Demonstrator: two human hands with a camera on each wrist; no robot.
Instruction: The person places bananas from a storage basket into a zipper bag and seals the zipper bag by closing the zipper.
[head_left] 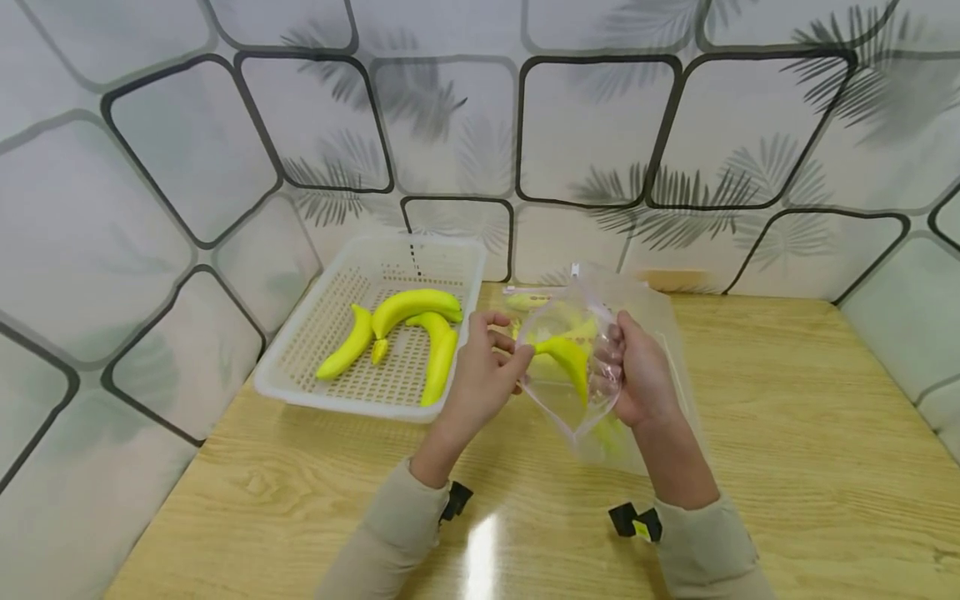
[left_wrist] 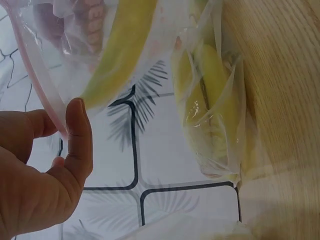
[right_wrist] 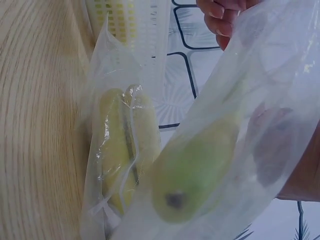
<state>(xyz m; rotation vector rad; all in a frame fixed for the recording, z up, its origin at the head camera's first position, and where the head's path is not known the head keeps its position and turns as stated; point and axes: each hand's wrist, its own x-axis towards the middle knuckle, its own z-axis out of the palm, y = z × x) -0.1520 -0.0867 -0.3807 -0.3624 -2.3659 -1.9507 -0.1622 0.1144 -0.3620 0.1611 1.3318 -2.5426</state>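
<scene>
A clear zip bag [head_left: 553, 410] with a pinkish rim hangs mouth-open between the two hands. The left hand [head_left: 483, 371] pinches that rim between thumb and finger on the left side. On the opposite side the right hand [head_left: 645, 375] grips the bag, its curled fingers showing through the plastic. One yellow banana [head_left: 568, 360] is inside, its stem end near the left fingertips; in the right wrist view the banana's dark-tipped end [right_wrist: 175, 200] points down. Behind the held bag, another clear bag [right_wrist: 122, 150] with bananas in it lies on the table.
A white perforated basket [head_left: 341, 404] stands left of the hands and holds several bananas [head_left: 412, 307]. The wooden table [head_left: 795, 433] meets a patterned wall covering [head_left: 600, 125] at the back and sides. A tan strip [head_left: 671, 280] shows at the wall's foot.
</scene>
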